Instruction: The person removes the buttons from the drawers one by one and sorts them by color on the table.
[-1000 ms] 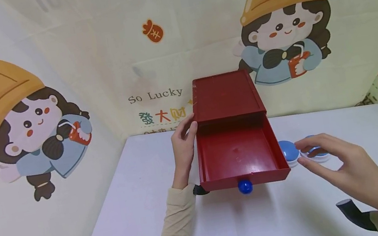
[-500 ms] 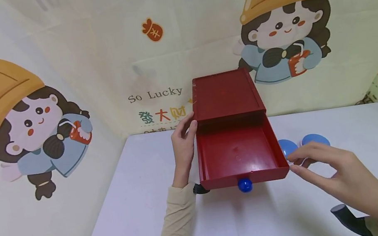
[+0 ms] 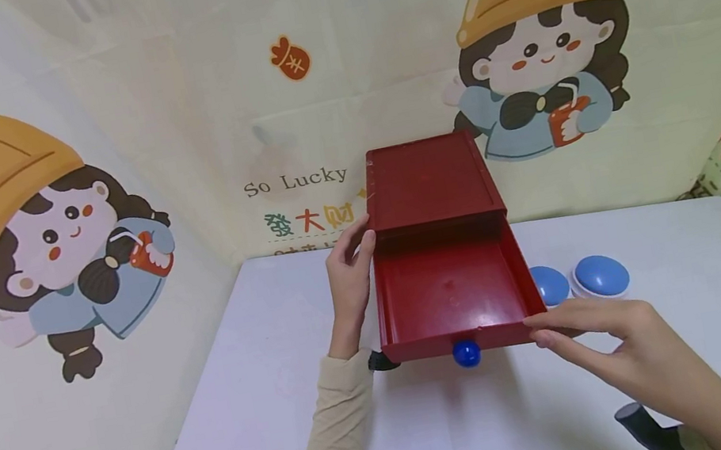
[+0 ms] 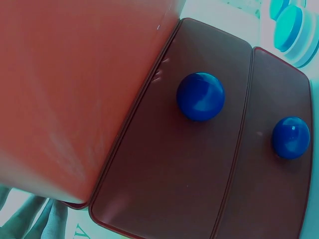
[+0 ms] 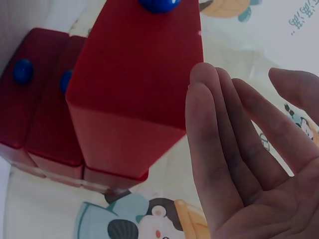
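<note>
A red drawer cabinet stands on the white table with its top drawer pulled far out, bare inside, a round blue knob on its front. Two lower drawers with blue knobs sit closed, as the left wrist view shows. My left hand rests along the cabinet's left side, its fingers nearly straight. At the drawer's front right corner, my right hand touches the side wall with extended fingers; the thumb stands away from the drawer.
Two blue-topped round white objects sit on the table right of the cabinet, the nearer one partly covered by the drawer. A patterned cloth hangs behind the white table.
My right hand has moved left, from over the blue-topped round objects to the drawer's front right corner. The left hand and the drawer have stayed in place.
</note>
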